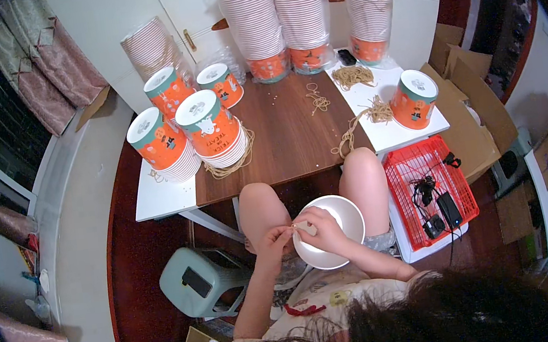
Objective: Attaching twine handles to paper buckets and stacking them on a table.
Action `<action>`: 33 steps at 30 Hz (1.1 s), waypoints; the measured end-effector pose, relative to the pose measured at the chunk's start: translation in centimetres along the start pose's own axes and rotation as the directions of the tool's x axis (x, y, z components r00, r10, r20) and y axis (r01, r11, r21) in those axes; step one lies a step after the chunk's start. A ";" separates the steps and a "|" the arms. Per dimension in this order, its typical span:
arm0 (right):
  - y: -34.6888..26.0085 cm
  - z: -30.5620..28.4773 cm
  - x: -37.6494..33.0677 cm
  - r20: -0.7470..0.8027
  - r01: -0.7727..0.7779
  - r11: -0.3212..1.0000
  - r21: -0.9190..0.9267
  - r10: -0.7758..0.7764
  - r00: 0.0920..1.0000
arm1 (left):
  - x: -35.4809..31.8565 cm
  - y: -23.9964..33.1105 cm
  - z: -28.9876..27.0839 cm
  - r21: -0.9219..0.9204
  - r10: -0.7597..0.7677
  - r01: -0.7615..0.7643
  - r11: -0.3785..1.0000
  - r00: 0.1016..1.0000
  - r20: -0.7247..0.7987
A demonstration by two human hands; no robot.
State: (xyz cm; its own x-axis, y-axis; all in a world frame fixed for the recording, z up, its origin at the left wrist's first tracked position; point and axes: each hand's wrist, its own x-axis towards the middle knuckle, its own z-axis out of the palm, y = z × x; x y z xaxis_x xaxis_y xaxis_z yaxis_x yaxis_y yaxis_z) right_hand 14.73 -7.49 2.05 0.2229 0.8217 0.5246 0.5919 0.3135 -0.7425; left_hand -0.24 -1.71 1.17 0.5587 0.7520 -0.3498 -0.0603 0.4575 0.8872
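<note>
A white paper bucket (346, 211) rests between my thighs with its open mouth toward me. My left hand (274, 244) is closed in a pinch just outside the bucket's left rim. Over the bucket's mouth, my right hand (321, 228) bends its fingers to meet the left fingertips at that rim. Whatever is pinched between them is too small to make out. Beyond my knees, upturned orange paper buckets (219, 131) stand in stacks on the left of the table, with tan cord (236, 168) lying around their base.
The brown and white table (284, 139) holds tall bagged bucket stacks (250, 18) at the back. Cord bundles (352, 77) and a single orange bucket (414, 104) lie to the right. A red basket (409, 220) with chargers, cardboard boxes (476, 107) and a stool (195, 281) flank me.
</note>
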 end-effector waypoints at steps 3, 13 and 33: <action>-0.6 -0.6 0.0 0.027 0.168 0.973 -0.158 -0.166 0.986 | 0.1 0.0 -0.2 -0.026 0.002 0.000 1.000 0.999 0.047; -0.1 -0.5 0.1 0.003 0.301 0.932 -0.203 -0.306 0.952 | 0.1 0.4 -0.2 -0.062 -0.025 0.030 0.998 0.997 0.077; -0.1 -1.0 0.1 0.347 -0.320 0.907 0.274 0.217 0.912 | 1.4 -0.6 -0.9 0.512 0.380 -0.409 0.755 0.910 0.166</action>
State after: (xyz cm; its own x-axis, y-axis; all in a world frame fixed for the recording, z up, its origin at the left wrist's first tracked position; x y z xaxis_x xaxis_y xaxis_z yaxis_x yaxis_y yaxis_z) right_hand 15.49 -7.91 2.65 0.0628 0.9829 0.1728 0.2528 0.1519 -0.9555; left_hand -0.22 -0.50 -0.09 0.6228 0.7793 0.0689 0.1495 -0.2050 0.9673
